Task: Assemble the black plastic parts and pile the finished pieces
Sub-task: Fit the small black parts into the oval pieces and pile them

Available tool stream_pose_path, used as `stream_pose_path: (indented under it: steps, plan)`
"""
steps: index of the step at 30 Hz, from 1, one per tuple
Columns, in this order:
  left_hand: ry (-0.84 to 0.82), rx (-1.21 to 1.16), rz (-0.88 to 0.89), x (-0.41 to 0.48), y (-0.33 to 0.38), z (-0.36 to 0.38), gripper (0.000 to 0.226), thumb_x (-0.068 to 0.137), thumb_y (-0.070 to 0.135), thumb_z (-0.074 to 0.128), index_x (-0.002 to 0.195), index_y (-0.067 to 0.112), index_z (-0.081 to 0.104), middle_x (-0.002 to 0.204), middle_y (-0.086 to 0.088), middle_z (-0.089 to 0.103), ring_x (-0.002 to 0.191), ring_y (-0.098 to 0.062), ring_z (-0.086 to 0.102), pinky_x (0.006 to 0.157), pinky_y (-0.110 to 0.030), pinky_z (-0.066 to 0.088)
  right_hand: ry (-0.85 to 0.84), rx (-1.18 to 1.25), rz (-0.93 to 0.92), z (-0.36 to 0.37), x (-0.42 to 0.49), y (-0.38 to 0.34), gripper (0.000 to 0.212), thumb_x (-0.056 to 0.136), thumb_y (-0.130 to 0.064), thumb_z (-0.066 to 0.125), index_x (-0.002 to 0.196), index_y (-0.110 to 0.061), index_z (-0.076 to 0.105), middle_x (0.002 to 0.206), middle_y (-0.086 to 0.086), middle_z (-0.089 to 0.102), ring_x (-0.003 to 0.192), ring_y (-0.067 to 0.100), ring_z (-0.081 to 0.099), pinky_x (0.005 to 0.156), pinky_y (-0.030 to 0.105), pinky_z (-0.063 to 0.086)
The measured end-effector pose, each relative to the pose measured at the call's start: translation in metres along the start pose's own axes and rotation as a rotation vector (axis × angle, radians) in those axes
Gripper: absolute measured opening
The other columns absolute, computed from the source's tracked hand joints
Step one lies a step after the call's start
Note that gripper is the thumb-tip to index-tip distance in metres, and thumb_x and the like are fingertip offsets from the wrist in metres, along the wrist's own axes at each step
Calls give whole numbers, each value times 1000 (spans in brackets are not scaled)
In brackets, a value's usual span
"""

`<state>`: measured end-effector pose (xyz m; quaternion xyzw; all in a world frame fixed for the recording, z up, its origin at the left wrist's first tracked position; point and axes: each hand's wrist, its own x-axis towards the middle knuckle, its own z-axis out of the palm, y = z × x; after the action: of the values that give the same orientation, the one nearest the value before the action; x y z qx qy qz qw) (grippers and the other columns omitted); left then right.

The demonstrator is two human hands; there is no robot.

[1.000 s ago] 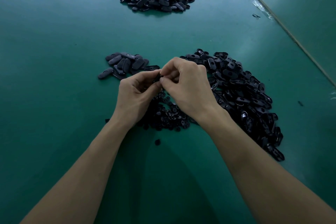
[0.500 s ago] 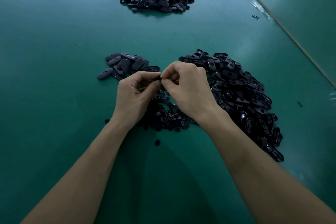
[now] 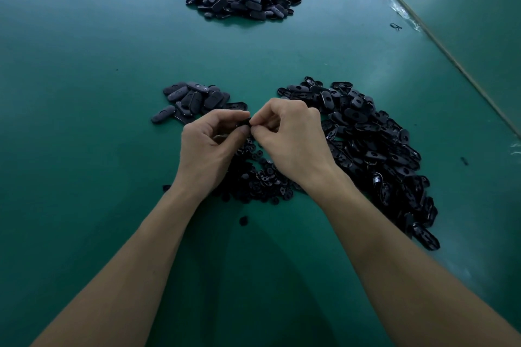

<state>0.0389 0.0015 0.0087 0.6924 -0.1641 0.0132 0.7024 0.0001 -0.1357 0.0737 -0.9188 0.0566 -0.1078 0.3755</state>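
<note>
Just this side of the small pile of finished oval pieces (image 3: 194,98), the left hand (image 3: 210,146) and right hand (image 3: 290,135) meet fingertip to fingertip, both pinching one small black part (image 3: 245,123), its long axis hidden, with the left hand nearer that pile.

- Left hand (image 3: 211,149) is curled, thumb and forefinger tips pinching a small black part (image 3: 244,122).
- Right hand (image 3: 293,141) is curled, its fingers (image 3: 258,120) pinching the same part.
- Fingertips of both hands meet.
- Bare forearms converge from the lower corners.
</note>
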Motion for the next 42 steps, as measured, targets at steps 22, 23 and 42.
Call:
stream_pose_path:
  steps: [22,23,42]
  plan:
    - [-15,-121,-40,-1,2,-1,19,89,0,71,102,13,67,92,-5,75,86,-13,71,77,-21,55,-3,9,-59,5,-3,8,15,89,-17,72,99,-26,80,92,-5,65,80,8,61,79,29,54]
    - [-31,-117,-40,-1,2,-1,20,89,-1,70,103,13,66,94,-7,75,88,-16,72,79,-24,56,0,16,-53,3,-2,9,15,89,-18,72,99,-27,79,93,-6,64,79,7,60,79,28,54]
    - [-8,-209,-139,0,3,-2,33,82,-4,76,104,20,68,84,0,78,74,-8,71,70,-19,54,-118,96,-2,-9,6,16,13,87,-11,75,99,-17,77,80,-14,71,76,-5,68,76,12,55]
